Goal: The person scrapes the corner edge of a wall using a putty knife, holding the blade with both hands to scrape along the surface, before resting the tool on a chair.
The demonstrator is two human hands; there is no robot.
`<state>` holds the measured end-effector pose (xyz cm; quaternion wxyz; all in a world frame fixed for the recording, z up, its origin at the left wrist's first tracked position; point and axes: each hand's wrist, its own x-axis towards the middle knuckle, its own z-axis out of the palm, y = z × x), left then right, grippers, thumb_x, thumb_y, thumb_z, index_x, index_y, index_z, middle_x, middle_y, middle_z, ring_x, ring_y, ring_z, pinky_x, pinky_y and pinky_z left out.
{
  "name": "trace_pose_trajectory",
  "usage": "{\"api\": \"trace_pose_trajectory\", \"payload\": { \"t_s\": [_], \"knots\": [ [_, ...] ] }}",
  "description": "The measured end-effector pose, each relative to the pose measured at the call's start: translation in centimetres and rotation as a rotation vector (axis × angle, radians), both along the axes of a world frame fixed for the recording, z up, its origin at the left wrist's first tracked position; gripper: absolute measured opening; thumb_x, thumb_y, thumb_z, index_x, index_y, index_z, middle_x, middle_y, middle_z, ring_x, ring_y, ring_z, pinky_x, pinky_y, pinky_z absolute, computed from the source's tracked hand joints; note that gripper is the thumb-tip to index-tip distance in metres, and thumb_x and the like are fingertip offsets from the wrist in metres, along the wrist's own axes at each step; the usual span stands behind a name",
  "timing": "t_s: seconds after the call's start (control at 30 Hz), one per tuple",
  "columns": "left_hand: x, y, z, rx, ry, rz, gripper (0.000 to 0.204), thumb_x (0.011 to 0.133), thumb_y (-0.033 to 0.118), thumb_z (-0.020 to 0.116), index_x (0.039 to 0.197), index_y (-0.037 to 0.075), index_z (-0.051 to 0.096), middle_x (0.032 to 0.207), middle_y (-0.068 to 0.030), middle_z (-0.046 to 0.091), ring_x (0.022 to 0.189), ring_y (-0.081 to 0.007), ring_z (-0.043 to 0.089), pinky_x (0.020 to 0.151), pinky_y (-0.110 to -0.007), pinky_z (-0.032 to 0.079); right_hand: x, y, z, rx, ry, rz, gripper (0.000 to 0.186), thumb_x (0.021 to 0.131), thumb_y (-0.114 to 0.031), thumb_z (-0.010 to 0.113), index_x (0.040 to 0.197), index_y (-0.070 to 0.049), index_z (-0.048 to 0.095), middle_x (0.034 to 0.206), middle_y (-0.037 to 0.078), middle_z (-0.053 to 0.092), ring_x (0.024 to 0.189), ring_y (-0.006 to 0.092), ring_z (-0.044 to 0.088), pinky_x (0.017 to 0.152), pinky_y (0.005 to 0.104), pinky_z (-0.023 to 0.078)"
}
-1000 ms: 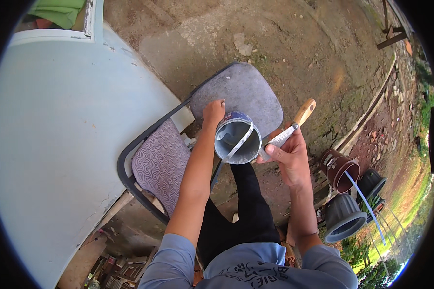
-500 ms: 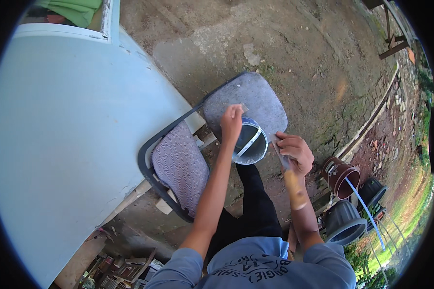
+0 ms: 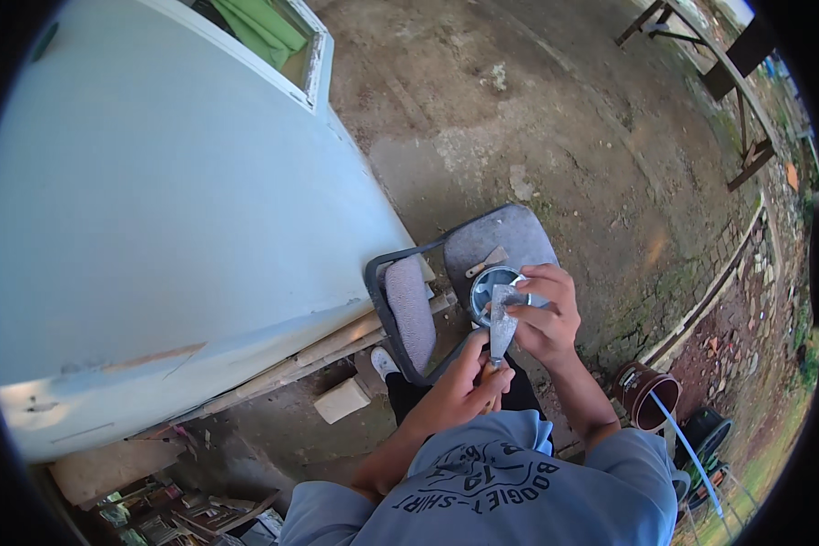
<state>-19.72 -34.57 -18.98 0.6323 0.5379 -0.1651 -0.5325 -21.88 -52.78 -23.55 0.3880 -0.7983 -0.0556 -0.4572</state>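
Observation:
My left hand (image 3: 469, 384) is closed around the handle of a putty knife (image 3: 504, 329), whose broad metal blade points up and away from me. The fingers of my right hand (image 3: 551, 318) are bent against the blade near its wide end. Partly behind the blade is a small bucket (image 3: 479, 293) with a pale-smeared rim, on the grey padded seat of a chair (image 3: 528, 238). Beside the bucket, a smaller scraper (image 3: 488, 262) with a light handle lies on the seat.
At the left runs a pale blue wall (image 3: 191, 200) with a window (image 3: 309, 55). The chair's backrest (image 3: 409, 309) stands beside it, and a pale block (image 3: 343, 400) lies on the ground. To the right are a brown bucket (image 3: 646, 393) with a blue stick and dark pots (image 3: 705, 432).
My left hand has left the smaller scraper on the seat and come back to the putty knife's handle. My right hand has shifted from the handle side to the blade. The view has turned.

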Motion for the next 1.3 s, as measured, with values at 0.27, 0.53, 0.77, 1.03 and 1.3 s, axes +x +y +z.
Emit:
{"api": "trace_pose_trajectory", "payload": {
  "t_s": [0.27, 0.53, 0.77, 1.03, 1.3],
  "knots": [
    [-2.1, 7.7, 7.4, 0.104, -0.511, 0.270, 0.030, 0.093, 0.004, 0.055, 0.122, 0.001, 0.046, 0.083, -0.0037, 0.057, 0.062, -0.0059, 0.053, 0.056, -0.021, 0.041, 0.9, 3.8, 12.1, 0.575, 0.405, 0.588, 0.029, 0.083, -0.018, 0.069, 0.106, -0.001, 0.063, 0.098, 0.011, 0.064, 0.088, 0.0194, 0.061, 0.079, 0.0313, 0.047],
    [-4.2, 13.1, 8.3, 0.122, -0.854, 0.471, 0.032, 0.092, 0.010, 0.061, 0.120, 0.001, 0.052, 0.052, 0.0013, 0.038, 0.047, -0.0056, 0.034, 0.046, -0.025, 0.028, 3.3, 11.0, 16.5, 0.683, 0.345, 0.824, 0.005, 0.080, -0.002, 0.071, 0.081, -0.001, 0.066, 0.069, 0.008, 0.064, 0.065, 0.0113, 0.059, 0.061, 0.0254, 0.045],
    [-4.6, 15.6, 8.1, 0.039, -0.507, 0.708, 0.020, 0.096, 0.013, 0.054, 0.111, 0.001, 0.052, 0.059, 0.0012, 0.046, 0.047, -0.0043, 0.041, 0.045, -0.023, 0.034, 4.4, 17.1, 17.5, 0.878, 0.388, 0.618, 0.029, 0.099, -0.022, 0.050, 0.089, 0.002, 0.062, 0.071, 0.009, 0.062, 0.068, 0.0134, 0.059, 0.070, 0.0284, 0.047],
    [0.2, 14.5, 6.9, 0.006, -0.584, 0.944, 0.014, 0.098, 0.014, 0.048, 0.102, 0.001, 0.047, 0.064, -0.0038, 0.051, 0.054, -0.0104, 0.051, 0.052, -0.025, 0.043, 6.0, 22.2, 14.3, 0.859, 0.613, 0.698, 0.022, 0.100, -0.020, 0.050, 0.094, 0.000, 0.057, 0.070, 0.002, 0.061, 0.058, 0.0041, 0.056, 0.052, 0.0208, 0.047],
    [4.4, 14.3, 5.6, 0.200, -1.023, 1.227, 0.028, 0.096, 0.013, 0.050, 0.121, 0.001, 0.045, 0.117, -0.0132, 0.052, 0.108, -0.0181, 0.050, 0.085, -0.030, 0.042, 8.8, 22.4, 13.1, 0.878, 0.511, 0.801, 0.022, 0.101, -0.022, 0.047, 0.094, -0.003, 0.054, 0.063, -0.002, 0.054, 0.053, 0.0026, 0.047, 0.049, 0.0195, 0.041]
  ]
}}
